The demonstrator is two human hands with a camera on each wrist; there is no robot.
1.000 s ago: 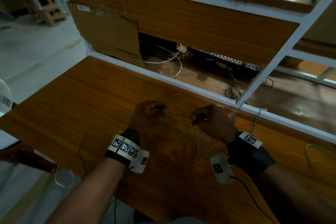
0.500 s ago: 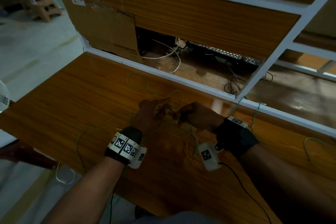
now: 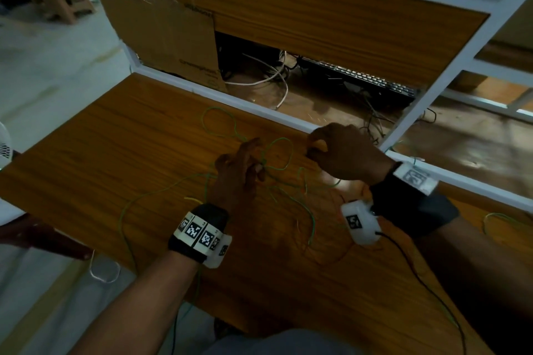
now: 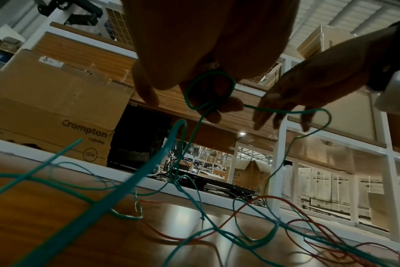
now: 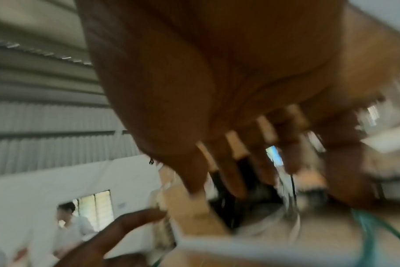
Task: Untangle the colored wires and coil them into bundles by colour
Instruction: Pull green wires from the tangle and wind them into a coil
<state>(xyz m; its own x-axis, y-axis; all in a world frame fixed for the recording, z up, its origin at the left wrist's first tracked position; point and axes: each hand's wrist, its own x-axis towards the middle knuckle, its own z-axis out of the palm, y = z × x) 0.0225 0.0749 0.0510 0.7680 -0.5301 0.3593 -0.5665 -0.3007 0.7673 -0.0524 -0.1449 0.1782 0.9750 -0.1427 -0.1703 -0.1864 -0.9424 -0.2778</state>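
Thin green wire (image 3: 219,108) lies in loose loops on the wooden table (image 3: 115,153), tangled with red wire (image 4: 263,196) near the table's middle. My left hand (image 3: 236,179) pinches a small loop of the green wire (image 4: 128,180) between thumb and fingers (image 4: 217,112). My right hand (image 3: 346,153) hovers to its right, raised near the white rail (image 3: 259,108). In the left wrist view the right hand (image 4: 308,86) has its fingers hanging loosely, with the green strand running across them. The right wrist view is blurred and shows the right hand (image 5: 217,90) with fingers extended.
A cardboard box (image 3: 161,37) stands behind the rail at the back left. A dark keyboard (image 3: 360,78) and a white cable (image 3: 259,82) lie on the lower shelf beyond. Another person's arm (image 3: 43,236) reaches in at the left edge. More green wire (image 3: 490,215) lies far right.
My right hand has drawn away from the left, moving right and up toward the rail. The left hand stays put, still pinching the green loop.
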